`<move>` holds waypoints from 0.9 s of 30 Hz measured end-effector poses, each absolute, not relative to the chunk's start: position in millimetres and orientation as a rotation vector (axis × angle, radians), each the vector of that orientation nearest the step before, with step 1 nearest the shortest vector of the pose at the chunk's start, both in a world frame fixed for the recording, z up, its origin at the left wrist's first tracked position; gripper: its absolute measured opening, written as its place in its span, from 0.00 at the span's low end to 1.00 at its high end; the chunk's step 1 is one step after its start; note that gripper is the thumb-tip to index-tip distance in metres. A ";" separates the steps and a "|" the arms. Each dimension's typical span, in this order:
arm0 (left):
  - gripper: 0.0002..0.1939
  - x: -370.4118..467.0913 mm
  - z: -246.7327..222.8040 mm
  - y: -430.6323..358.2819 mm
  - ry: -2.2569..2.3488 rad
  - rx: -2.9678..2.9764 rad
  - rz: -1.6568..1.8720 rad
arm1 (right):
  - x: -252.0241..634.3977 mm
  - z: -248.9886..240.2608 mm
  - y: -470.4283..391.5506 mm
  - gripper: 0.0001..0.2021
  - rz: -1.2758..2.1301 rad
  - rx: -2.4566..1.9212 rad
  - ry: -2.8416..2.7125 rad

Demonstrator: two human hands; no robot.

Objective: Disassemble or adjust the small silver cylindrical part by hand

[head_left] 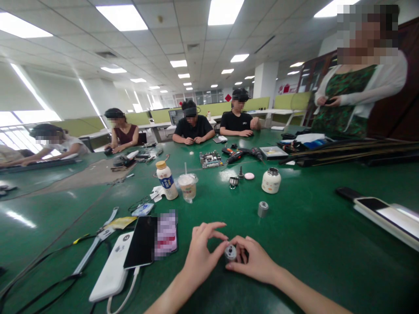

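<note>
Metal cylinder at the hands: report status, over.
Right hand gripping metal cylinder. Left hand curved close beside it, contact unclear. Second cylinder standing beyond, apart from both hands.

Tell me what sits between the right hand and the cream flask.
In the head view, a metal cylinder stands on the green table between the right hand and the flask, touching neither.

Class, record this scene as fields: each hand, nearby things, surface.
Right hand: fingers around a small metal cylinder
Left hand: thumb and index fingertips near the cylinder's top; contact unclear
Beyond the hands: second metal cylinder, standing apart; cream flask farther back
Left side: white power bank, dark-screened phone
Surface: green table
</note>
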State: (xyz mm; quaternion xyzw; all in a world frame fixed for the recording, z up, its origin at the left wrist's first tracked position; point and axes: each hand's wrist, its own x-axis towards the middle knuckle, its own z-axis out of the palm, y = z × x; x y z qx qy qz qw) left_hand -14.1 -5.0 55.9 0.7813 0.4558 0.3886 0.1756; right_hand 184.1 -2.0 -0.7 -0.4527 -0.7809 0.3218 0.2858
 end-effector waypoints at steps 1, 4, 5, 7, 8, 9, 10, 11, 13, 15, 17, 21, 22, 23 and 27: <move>0.20 -18.1 56.9 -0.7 1.327 2.202 1.132 | 183.9 -0.3 -2.1 0.19 0.865 -1.212 -2.085; 0.20 -29.6 52.7 13.6 1.415 2.177 1.055 | 183.3 1.0 -2.4 0.18 0.887 -1.206 -2.074; 0.20 -32.4 48.7 17.9 1.430 2.175 0.980 | 183.2 1.4 -2.5 0.18 0.891 -1.208 -2.071; 0.18 -35.7 38.4 24.0 1.458 2.164 0.893 | 183.3 2.3 -2.7 0.18 0.895 -1.220 -2.065; 0.19 -36.4 33.0 25.8 1.459 2.161 0.872 | 183.5 2.9 -2.8 0.18 0.895 -1.228 -2.064; 0.19 -36.6 28.2 27.0 1.463 2.158 0.863 | 183.8 3.4 -2.9 0.18 0.893 -1.236 -2.064; 0.20 -36.5 24.2 27.6 1.465 2.154 0.861 | 184.0 3.9 -3.1 0.18 0.890 -1.243 -2.064; 0.20 -36.3 21.3 27.9 1.472 2.150 0.863 | 184.2 4.4 -3.3 0.18 0.886 -1.249 -2.065; 0.19 -35.5 19.0 27.8 1.492 2.136 0.879 | 184.2 5.1 -3.8 0.18 0.876 -1.258 -2.068; 0.16 -33.7 21.5 26.4 1.503 2.120 0.907 | 184.0 5.2 -4.1 0.18 0.870 -1.256 -2.071; 0.15 -30.0 28.0 22.5 1.494 2.105 0.949 | 183.6 4.3 -3.9 0.18 0.875 -1.243 -2.073; 0.17 -18.7 47.1 5.9 1.285 2.048 1.084 | 183.8 0.7 -2.6 0.19 0.866 -1.219 -2.088; 0.18 -16.0 51.3 1.3 1.231 2.061 1.076 | 184.0 -0.2 -2.3 0.19 0.858 -1.213 -2.093; 0.19 -13.7 54.6 -2.7 1.195 2.090 1.057 | 184.2 -0.7 -2.3 0.19 0.851 -1.207 -2.096; 0.20 -9.3 57.0 -9.7 1.174 2.199 0.971 | 184.2 0.0 -2.4 0.19 0.844 -1.193 -2.101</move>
